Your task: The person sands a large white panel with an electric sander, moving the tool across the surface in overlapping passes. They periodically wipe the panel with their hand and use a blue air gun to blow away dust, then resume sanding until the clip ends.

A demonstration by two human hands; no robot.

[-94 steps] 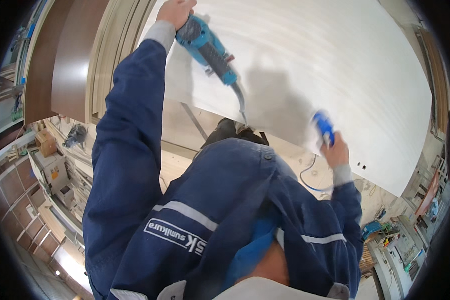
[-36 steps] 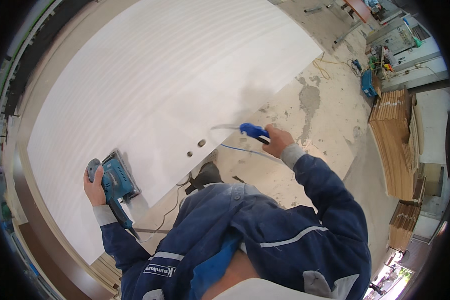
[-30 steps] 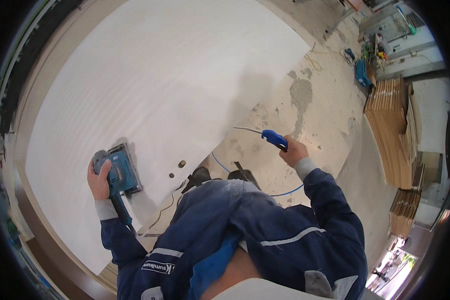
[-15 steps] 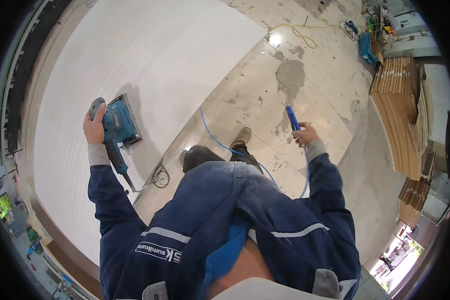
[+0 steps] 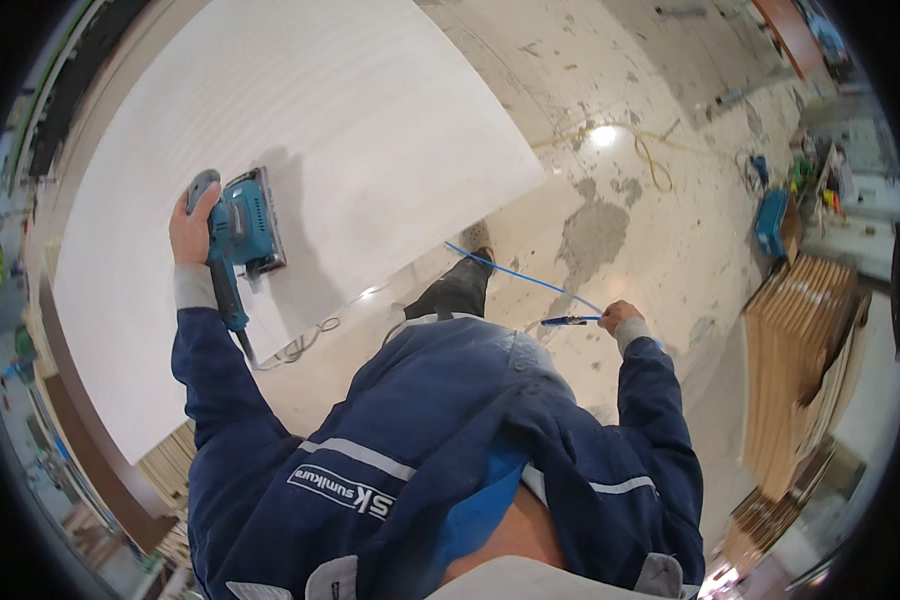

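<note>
Sander [image 5: 242, 222] in teal and black is gripped by the left hand [image 5: 192, 226], fingers closed over its top, and its pad lies flat on the large white panel [image 5: 370, 150] near that panel's lower left part. A grey cord [image 5: 305, 340] is trailed from its handle across the panel's edge. Half a second ago the tool was held at much the same place on the board, while a second ago it was lower, closer to the body; it has thus been carried up the panel. The right hand [image 5: 620, 317] is closed around a blue air nozzle [image 5: 568, 321], from which a thin blue hose [image 5: 515, 272] is led away over the floor. This hand has been drawn off the panel and out to the side since a second ago, so the nozzle is now held over bare concrete, well apart from the board.

The panel is laid low, its white face plain and smooth. Beyond it, stained concrete floor [image 5: 610, 200] is seen, with a yellow cable [image 5: 650, 165] looped on it. Stacked wooden boards [image 5: 800, 370] are piled at the right, beside a blue tool case [image 5: 772, 222].
</note>
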